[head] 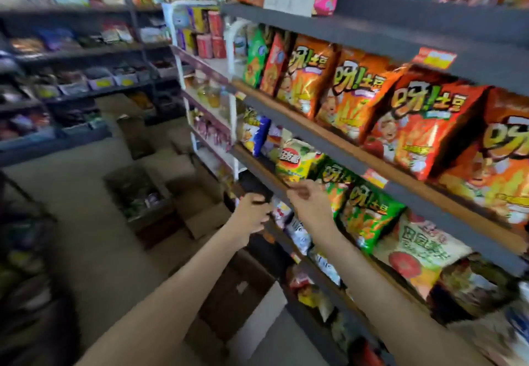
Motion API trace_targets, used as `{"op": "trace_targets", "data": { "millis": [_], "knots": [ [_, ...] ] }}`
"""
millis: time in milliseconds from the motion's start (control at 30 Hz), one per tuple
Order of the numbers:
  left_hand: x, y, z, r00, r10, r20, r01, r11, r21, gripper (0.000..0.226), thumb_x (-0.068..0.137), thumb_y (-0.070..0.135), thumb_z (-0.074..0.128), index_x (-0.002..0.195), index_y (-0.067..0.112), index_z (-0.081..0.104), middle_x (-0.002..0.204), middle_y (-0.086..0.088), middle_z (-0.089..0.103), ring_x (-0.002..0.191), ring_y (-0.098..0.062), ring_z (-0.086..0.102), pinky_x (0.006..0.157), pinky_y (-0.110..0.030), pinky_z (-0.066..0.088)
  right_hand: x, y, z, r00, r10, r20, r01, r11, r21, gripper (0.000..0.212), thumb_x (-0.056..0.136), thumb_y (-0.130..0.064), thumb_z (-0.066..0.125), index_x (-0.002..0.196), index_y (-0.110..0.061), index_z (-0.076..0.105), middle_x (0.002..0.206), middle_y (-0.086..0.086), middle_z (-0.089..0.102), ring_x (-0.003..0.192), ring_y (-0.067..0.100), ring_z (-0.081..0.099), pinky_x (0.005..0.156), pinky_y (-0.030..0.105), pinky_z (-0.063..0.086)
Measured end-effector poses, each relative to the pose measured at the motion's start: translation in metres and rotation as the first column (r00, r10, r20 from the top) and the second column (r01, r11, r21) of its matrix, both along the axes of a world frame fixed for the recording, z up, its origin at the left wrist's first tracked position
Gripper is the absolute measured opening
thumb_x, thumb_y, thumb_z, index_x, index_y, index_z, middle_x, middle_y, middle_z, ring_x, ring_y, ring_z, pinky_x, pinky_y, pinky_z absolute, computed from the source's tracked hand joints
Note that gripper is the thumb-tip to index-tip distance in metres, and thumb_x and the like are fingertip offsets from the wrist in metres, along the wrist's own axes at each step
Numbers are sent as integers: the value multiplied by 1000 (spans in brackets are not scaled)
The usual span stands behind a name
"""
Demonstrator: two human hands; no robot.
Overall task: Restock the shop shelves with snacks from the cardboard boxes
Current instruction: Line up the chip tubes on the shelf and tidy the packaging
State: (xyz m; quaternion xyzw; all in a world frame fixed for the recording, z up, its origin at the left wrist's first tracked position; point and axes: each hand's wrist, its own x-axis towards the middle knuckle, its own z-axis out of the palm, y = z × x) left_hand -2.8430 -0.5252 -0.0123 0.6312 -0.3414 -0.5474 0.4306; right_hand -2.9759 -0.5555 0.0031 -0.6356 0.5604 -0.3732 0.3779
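stock entry: placement step, one bag going onto the shelf.
left hand: arm stretched forward, fingers curled against the dark end of the grey metal shelf edge; blur hides whether they clasp it.
right hand: arm stretched alongside, wrist raised, thumb and curled fingers pinching the bottom edge of the yellow-and-green foil crisp bag.
that bag: upright at the front of the middle shelf, touching a green foil bag on its right.
judged next: nudge it back into the row, let go, then reach down for more.
brown cardboard box: on the floor below the hands.
open cardboard box: further off, packets inside.
orange foil bags: shelf above.
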Motion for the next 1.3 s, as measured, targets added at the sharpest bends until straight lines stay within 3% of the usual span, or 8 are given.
{"op": "trace_targets", "data": {
  "millis": [200,333,433,667,800,933,1067,1300],
  "knots": [
    [141,22,-65,969,248,21,-247,951,187,18,93,3,54,108,13,51,84,-2,53,68,-14,52,62,-27,47,134,-11,-61,986,165,-22,-158,968,196,10,91,-19,63,100,-18,59,91,-2,61,92,21,61,82,36,50],
    [254,30,-84,941,332,61,-336,905,261,30,94,9,59,121,6,46,95,-12,56,75,-20,56,58,-26,46,241,-30,-81,967,255,-7,-243,931,272,10,94,-20,60,103,-19,56,92,-3,58,88,16,56,75,28,43],
    [334,30,-92,923,373,97,-385,886,260,34,94,7,59,124,4,45,85,-8,54,71,-17,52,62,-26,43,322,-46,-98,960,281,-16,-263,915,307,15,93,-18,61,107,-14,58,97,0,59,94,16,55,78,26,40],
    [471,5,-115,873,461,160,-488,828,276,40,92,11,61,128,5,45,82,-4,53,68,-16,51,58,-26,43,447,-88,-125,970,243,-28,-209,882,423,17,95,-20,57,112,-19,57,106,1,59,98,18,56,82,32,48],
    [524,-34,-137,861,475,182,-508,814,281,46,90,13,64,132,8,44,117,-14,57,99,-25,58,80,-34,48,485,-134,-143,967,243,-78,-184,877,444,24,95,-19,58,119,-15,53,103,1,56,93,15,51,78,27,40],
    [574,-80,-167,850,508,140,-525,795,302,42,90,8,63,127,7,44,113,-10,55,97,-23,56,71,-28,48,529,-191,-174,966,228,-120,-148,871,468,35,94,-18,60,128,-12,50,108,3,57,97,18,53,78,28,40],
    [637,-134,-196,848,515,127,-524,776,351,45,90,5,62,130,6,42,127,-20,54,112,-32,56,88,-39,48,591,-256,-207,959,259,-112,-165,835,524,39,95,-19,59,131,-13,46,116,5,56,94,16,54,67,23,41],
    [730,-236,-278,855,500,134,-504,745,438,51,90,5,61,136,7,40,132,-23,51,119,-37,53,95,-41,48,694,-353,-287,935,336,-115,-175,719,672,51,92,-21,64,138,-14,43,104,-7,52,103,17,54,92,37,50]
  ]
}}
